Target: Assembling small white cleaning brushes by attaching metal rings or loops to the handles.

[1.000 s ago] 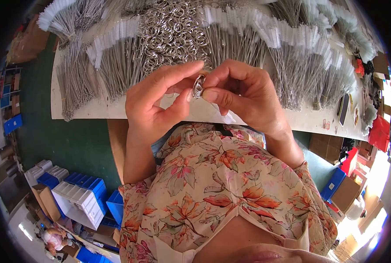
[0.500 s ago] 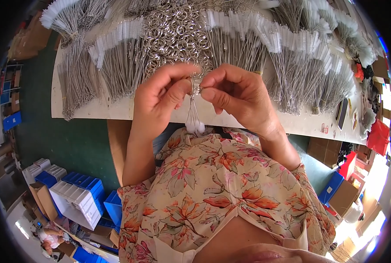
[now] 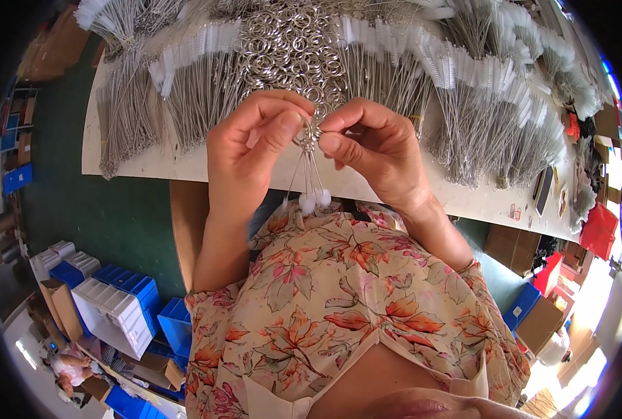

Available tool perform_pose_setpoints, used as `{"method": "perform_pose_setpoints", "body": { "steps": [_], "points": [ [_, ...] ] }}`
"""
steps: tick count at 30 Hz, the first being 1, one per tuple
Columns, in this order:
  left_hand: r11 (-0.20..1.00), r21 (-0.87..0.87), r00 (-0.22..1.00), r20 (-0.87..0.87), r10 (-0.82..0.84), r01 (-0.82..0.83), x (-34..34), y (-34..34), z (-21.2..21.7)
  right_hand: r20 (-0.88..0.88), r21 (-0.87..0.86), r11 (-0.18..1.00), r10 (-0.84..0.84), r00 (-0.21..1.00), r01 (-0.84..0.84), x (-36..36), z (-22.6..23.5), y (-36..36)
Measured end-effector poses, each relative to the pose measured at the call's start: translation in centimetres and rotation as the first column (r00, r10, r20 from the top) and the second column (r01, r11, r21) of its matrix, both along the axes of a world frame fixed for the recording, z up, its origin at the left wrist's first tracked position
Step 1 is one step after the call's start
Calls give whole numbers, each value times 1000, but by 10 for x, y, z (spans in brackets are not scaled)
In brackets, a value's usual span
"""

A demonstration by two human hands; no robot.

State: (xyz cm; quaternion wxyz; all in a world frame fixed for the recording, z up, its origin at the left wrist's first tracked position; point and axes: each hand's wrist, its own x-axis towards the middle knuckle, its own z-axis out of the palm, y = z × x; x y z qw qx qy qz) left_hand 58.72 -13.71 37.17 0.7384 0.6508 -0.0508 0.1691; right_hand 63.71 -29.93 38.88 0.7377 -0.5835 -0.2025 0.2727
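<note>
Hands meet over the table edge (image 3: pixel 185 164). We pinch a metal ring (image 3: pixel 308 135) between left hand (image 3: pixel 252 150) and right hand (image 3: pixel 377 150), both clamped on it. Thin wire brushes (image 3: pixel 309 181) hang from the ring toward 6 o'clock, long axis vertical. Loose rings (image 3: pixel 290 42) lie at 12 o'clock.

Shiny metal split rings (image 3: pixel 290 42) glint beside wire-stemmed brushes (image 3: pixel 478 105) with soft white bristle tips, all on a matt pale wooden tabletop (image 3: pixel 150 164); glossy blue plastic bins (image 3: pixel 126 286) below
</note>
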Motion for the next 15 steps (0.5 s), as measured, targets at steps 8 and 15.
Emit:
{"method": "perform_pose_setpoints", "body": {
  "steps": [8,15],
  "points": [
    [785,-619,992,-78,-101,32,-7,-8,-1,523,-30,992,-88,848,122,-2,-7,16],
    [792,-610,998,-55,-33,-8,-19,-9,16,842,-20,973,-109,529,232,-2,0,21]
  ]
}}
